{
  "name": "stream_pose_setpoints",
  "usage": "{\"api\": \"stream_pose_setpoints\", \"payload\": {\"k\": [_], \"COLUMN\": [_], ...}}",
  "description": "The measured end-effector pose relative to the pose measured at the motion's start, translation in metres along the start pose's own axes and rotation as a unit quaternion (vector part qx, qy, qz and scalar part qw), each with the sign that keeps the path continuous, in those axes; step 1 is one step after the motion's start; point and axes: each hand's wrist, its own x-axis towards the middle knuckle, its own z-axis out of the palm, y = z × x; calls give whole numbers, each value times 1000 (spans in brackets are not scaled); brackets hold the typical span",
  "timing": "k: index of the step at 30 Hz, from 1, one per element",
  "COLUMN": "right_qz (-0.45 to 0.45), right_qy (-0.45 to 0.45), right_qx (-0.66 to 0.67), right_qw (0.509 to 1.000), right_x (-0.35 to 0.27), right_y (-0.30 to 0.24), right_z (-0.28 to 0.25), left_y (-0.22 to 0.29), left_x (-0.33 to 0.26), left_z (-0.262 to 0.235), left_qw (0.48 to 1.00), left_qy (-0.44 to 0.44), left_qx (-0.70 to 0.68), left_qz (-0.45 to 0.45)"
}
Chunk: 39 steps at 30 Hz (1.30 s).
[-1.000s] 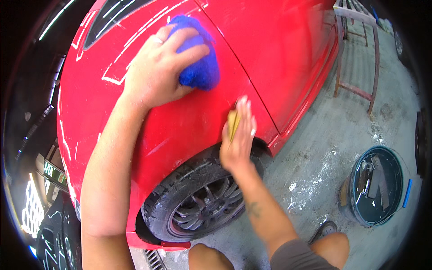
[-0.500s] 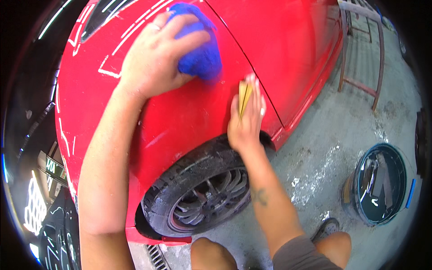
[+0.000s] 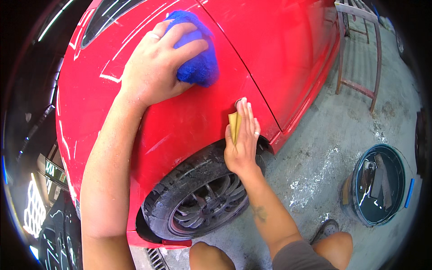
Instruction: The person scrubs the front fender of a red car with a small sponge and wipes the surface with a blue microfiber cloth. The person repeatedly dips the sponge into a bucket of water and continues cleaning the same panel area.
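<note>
1. I am watching the small tan sanding sheet (image 3: 234, 127) being pressed flat against the red fender (image 3: 180, 130), just above the wheel arch and close beside the door seam. Compared with a second ago it is sitting higher and nearer that seam, so the rubbing stroke seems to be working upward along the panel.
2. The right hand (image 3: 242, 139) is lying over the sheet with fingers straight and together, palm down; its grip is not curled, it is pinning the sheet flat against the paint.
3. The left hand (image 3: 157, 67) is closing its grip around the blue cloth (image 3: 198, 58), holding it against the upper fender. It is staying in much the same place, shifting only slightly.
4. Below, the black tyre (image 3: 189, 198) and dark alloy wheel are filling the arch.
5. On the wet concrete floor (image 3: 324, 148) a bucket of dark water (image 3: 380, 184) is standing well apart to the right, and a rusty metal frame (image 3: 360, 54) is standing beside the car.
6. Most of the sheet is hidden under the fingers, so I cannot tell its full shape or whether the paint beneath is dulling. The things in the bucket are hard to make out.
</note>
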Motion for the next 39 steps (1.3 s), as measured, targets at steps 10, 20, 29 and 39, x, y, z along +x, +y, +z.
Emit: {"api": "stream_pose_setpoints", "payload": {"k": [10,20,29,39], "right_qz": [71,29,243,219], "right_qy": [96,117,154,151], "right_qx": [11,41,41,44], "right_qw": [993,992,957,963], "right_x": [-1,65,-29,-44], "right_y": [87,-16,164,147], "right_z": [7,7,27,34], "left_y": [-2,-5,5,1], "left_x": [-3,-6,10,1], "left_z": [0,0,5,-1], "left_qw": [1000,1000,1000,1000], "left_qy": [-3,-12,0,-10], "left_qx": [9,18,3,4], "left_qz": [-10,-3,-15,-12]}}
